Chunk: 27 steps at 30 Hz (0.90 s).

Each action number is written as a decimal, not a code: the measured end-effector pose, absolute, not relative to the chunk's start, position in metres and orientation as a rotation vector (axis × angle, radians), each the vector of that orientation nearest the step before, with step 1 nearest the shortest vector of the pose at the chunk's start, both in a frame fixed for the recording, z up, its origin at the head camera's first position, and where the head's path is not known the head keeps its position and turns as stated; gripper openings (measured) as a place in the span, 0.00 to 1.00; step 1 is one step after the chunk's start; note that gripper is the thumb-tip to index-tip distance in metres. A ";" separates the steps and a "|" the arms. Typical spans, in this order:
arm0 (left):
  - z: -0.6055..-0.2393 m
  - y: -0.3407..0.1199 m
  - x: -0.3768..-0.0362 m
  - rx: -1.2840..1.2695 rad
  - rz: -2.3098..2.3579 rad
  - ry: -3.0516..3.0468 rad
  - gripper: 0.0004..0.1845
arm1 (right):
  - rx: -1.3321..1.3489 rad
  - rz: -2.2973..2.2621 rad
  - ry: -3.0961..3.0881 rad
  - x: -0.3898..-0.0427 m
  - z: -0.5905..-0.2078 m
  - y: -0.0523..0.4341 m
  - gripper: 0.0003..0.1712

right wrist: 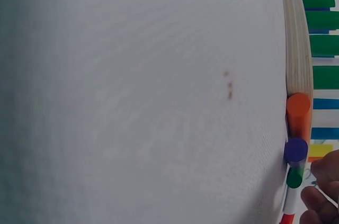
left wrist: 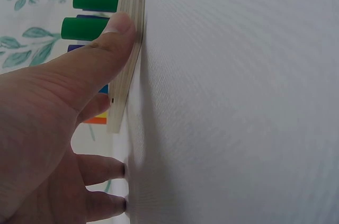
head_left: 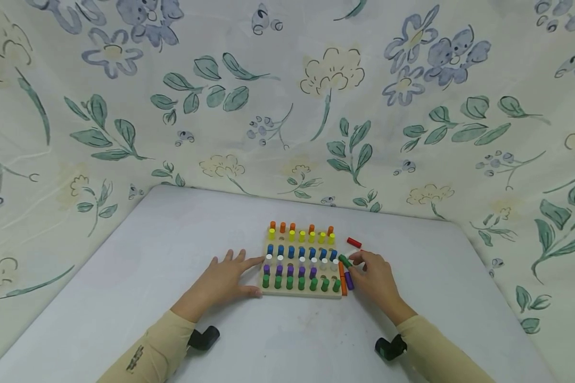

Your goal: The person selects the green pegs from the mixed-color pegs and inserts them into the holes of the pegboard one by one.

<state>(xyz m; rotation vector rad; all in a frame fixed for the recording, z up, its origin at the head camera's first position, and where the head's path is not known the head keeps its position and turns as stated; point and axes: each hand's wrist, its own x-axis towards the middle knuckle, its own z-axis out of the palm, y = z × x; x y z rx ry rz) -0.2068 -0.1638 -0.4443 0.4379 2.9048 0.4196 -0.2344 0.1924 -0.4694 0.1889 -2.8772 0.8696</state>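
Note:
A wooden pegboard [head_left: 302, 293] holds rows of orange, yellow, blue, white, purple and green pegs, with some holes bare. My left hand [head_left: 225, 279] rests at its left side; in the left wrist view the thumb touches the board's edge and two fingertips reach the table. Close to the board's right edge, my right hand [head_left: 376, 276] has its fingers loosely bent just over a loose green peg [head_left: 345, 260]. The right wrist view shows a small gap between the fingers and that green peg [right wrist: 294, 177].
Beside the board's right edge lie loose orange [head_left: 342, 279] and purple [head_left: 348, 281] pegs. Farther back is a red peg [head_left: 354, 242], and a white peg [right wrist: 290, 200] shows in the right wrist view. Flowered cloth [head_left: 287, 96] hangs behind the white table [head_left: 287, 340].

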 end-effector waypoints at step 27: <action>-0.445 -0.163 -0.207 0.421 0.429 2.905 0.46 | 0.117 0.859 -2.920 -0.241 -0.469 0.184 0.15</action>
